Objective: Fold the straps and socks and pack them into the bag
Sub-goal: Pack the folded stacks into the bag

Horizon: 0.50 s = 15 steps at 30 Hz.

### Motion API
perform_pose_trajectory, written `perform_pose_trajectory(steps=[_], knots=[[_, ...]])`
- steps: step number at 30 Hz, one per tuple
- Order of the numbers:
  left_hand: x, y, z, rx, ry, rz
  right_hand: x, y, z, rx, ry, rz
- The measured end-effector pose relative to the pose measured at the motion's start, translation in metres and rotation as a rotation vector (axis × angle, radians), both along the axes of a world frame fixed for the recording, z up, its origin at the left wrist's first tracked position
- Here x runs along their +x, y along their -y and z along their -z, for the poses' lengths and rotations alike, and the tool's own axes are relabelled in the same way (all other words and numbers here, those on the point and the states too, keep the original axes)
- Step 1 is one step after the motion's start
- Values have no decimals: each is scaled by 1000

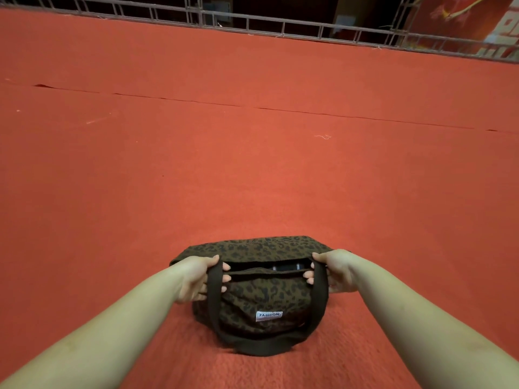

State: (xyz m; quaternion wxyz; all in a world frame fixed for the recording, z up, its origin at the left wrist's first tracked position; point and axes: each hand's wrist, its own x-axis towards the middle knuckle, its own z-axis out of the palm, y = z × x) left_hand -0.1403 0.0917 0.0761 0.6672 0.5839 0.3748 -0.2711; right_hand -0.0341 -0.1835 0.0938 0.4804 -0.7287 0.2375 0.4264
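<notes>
At lower centre on the red carpet (pixel 252 178), both hands, left hand (pixel 196 279) and right hand (pixel 334 272), gripped the bag (pixel 264 299) mouth's 2 ends; their fingers should pull evenly outward to keep it open.

1. The soft fabric bag (pixel 261 293) I grip is brown with a black leopard-spot pattern all over.
2. Its looped webbing handle strap (pixel 264 348) is plain dark brown.
3. Its small sewn rectangular label (pixel 269 315) is white with dark letters reading FASHION.
4. Inside its mouth, a folded cloth item (pixel 286 267) is black with pale stripes.
5. The wide felt carpet (pixel 252 164) is plain orange-red.
</notes>
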Motion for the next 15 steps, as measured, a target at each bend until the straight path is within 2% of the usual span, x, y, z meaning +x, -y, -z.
perform_pose_trajectory(steps=[6, 15], knots=[[7, -8, -28, 39, 46, 42, 6, 5, -27, 22, 22, -52], [9, 3, -58, 59, 156, -122, -10, 5, -53, 61, 208, 16]])
